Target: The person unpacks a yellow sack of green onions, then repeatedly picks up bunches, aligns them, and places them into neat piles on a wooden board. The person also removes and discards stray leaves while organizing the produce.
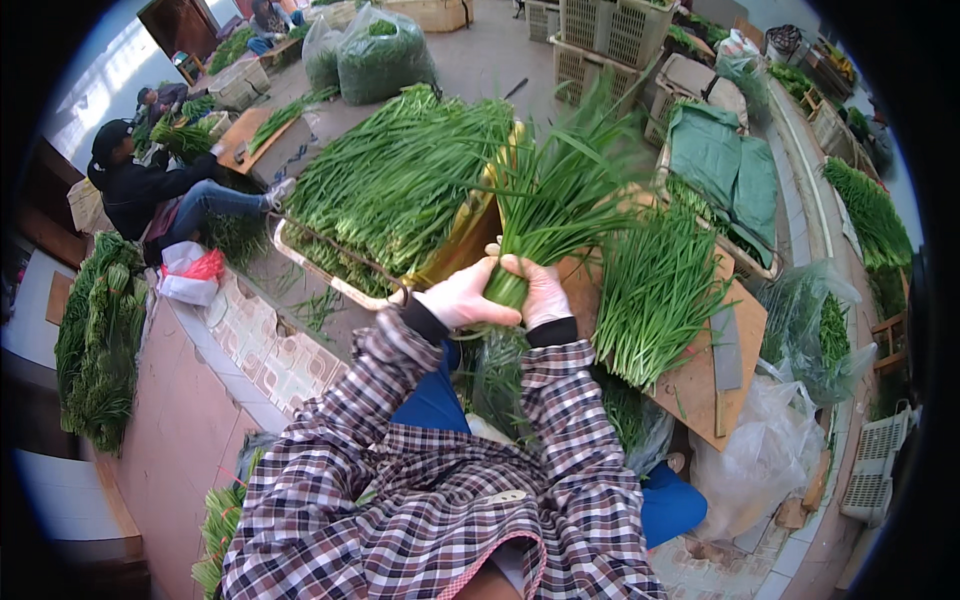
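Both my hands, in pale gloves, grip one bunch of long green leafy stalks, likely garlic chives (555,202). My left hand (472,296) holds the stalk ends from the left, and my right hand (541,291) closes around them from the right. The leaves fan out away from me, partly blurred. Ahead to the left, a large heap of the same greens (405,180) fills a crate lined with yellow material. To the right, a loose pile of greens (656,292) lies on a wooden board (697,390), beside a broad-bladed knife (726,349).
A person in black (142,180) sits at the left by another board; others sit farther back. Filled plastic bags (382,60) and stacked crates (615,37) stand ahead. A green-covered basket (720,165) and clear plastic bags (757,450) are at the right. Bundled greens (101,337) lie left.
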`<state>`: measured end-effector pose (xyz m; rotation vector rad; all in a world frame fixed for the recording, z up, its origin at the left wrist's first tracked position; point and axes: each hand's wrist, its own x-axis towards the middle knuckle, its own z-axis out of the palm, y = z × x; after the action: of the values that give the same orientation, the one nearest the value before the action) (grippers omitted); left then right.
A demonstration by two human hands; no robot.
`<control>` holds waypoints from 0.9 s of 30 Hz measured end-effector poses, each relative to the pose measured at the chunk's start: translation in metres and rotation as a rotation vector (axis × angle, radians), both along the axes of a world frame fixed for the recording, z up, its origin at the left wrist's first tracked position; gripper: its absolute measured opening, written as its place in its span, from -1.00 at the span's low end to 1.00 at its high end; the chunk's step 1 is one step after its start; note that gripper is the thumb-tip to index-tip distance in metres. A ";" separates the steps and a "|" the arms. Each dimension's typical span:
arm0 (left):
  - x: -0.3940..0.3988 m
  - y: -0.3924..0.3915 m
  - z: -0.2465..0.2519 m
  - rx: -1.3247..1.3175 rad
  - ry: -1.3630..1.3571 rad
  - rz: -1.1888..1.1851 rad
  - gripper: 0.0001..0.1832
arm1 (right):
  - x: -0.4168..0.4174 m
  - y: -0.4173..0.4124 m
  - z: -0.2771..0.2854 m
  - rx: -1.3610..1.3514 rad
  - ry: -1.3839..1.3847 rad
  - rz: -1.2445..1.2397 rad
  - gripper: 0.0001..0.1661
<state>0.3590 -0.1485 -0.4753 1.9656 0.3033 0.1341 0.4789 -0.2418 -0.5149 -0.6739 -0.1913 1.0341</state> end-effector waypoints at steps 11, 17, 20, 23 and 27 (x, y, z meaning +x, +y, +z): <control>-0.001 -0.013 -0.093 -1.027 -0.220 -0.014 -0.24 | -0.004 -0.033 -0.033 -0.190 0.033 0.053 -0.62; 0.019 -0.025 -0.110 -1.679 -0.177 -0.043 -0.38 | 0.006 -0.033 -0.012 -0.400 -0.486 0.162 -0.39; 0.025 -0.039 -0.133 -1.803 -0.273 -0.044 -0.42 | 0.014 -0.031 -0.016 -1.043 -1.427 0.055 0.17; 0.022 -0.052 -0.151 -1.754 -0.245 0.021 -0.50 | 0.018 -0.036 -0.035 -1.261 -1.611 0.103 0.01; 0.020 -0.061 -0.152 -1.748 -0.088 0.097 -0.59 | 0.017 -0.057 -0.046 -1.050 -1.134 0.127 0.20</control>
<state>0.3794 -0.2093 -0.6276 0.2131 0.2801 -0.0136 0.4961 -0.2983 -0.5607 -2.2019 -0.6914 0.7061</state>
